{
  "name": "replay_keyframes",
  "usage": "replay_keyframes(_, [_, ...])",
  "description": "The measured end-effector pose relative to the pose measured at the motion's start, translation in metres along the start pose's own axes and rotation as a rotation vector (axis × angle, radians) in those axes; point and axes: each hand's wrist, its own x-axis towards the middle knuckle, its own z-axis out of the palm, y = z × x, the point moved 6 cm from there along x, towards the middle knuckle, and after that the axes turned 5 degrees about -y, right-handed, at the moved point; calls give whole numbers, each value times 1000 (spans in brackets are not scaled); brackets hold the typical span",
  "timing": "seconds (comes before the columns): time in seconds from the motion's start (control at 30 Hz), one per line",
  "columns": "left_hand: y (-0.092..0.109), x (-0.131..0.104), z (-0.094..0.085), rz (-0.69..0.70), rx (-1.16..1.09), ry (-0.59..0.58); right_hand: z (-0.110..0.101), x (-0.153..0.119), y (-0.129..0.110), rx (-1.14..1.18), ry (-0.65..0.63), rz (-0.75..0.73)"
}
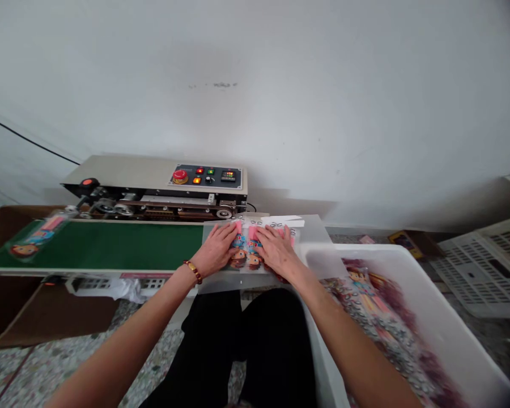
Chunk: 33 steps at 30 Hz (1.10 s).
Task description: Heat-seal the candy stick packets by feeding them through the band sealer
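My left hand (217,247) lies with fingers stretched out over the left edge of a clear packet (238,258) holding a flat cartoon figure with pink legs. Beside it, my right hand (276,252) rests palm down across a second cartoon-figure packet (254,259) and more packets to its right, which it partly hides. Both hands are open, fingertips touching the plastic. The packets lie side by side on a translucent sheet (215,283), with metal rings showing along their far ends.
A band sealing machine (123,170) with lit buttons stands against the wall. Its green conveyor belt (153,243) carries one packet (40,233) at the far left. On the right is a white tub (408,272) of packets. Cardboard (59,317) sits lower left, a white crate (484,266) far right.
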Motion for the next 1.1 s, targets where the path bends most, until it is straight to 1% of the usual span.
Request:
replay_keyframes(0.1, [2, 6, 0, 61, -46, 29, -3, 2, -4, -3, 21, -8])
replay_keyframes(0.2, [1, 8, 1, 77, -60, 60, 1, 3, -7, -13, -4, -35])
replay_keyframes(0.43, [-19, -2, -5, 74, -94, 35, 3, -1, -2, -25, -47, -37])
replay_keyframes(0.53, [-34, -9, -8, 53, -82, 26, 1, 0, -2, -25, -44, -34])
replay_keyframes(0.63, [-59, -25, -14, 13, -62, 12, 2, 0, -2, -23, -32, -32])
replay_keyframes(0.7, [-77, -38, -20, -44, -41, 0, 2, 0, -2, -22, -30, -33])
replay_keyframes(0.77, [-87, -50, -29, -128, 7, 37, 3, 0, -2, -20, -28, -36])
replay_keyframes(0.8, [-85, -53, -32, -154, 35, 72, 3, -1, -2, -19, -27, -38])
replay_keyframes(0.83, [-78, -53, -34, -152, 58, 105, 3, -1, -2, -18, -25, -39])
replay_keyframes(0.87, [-67, -51, -33, -119, 69, 121, 3, -1, -2, -17, -23, -39])
replay_keyframes(0.9, [-51, -46, -29, -61, 69, 116, 4, -1, -2, -16, -23, -37])
replay_keyframes(0.97, [-20, -31, -15, 53, 51, 57, 5, -1, -1, -15, -28, -28])
replay_keyframes(1.0, [-8, -23, -8, 77, 44, 28, 5, 0, -1, -16, -31, -24])
replay_keyframes(1.03, [1, -16, -1, 74, 40, 12, 6, 0, -1, -18, -34, -23])
replay_keyframes(1.1, [8, -5, 7, 24, 36, 16, 6, 0, -2, -25, -38, -28])
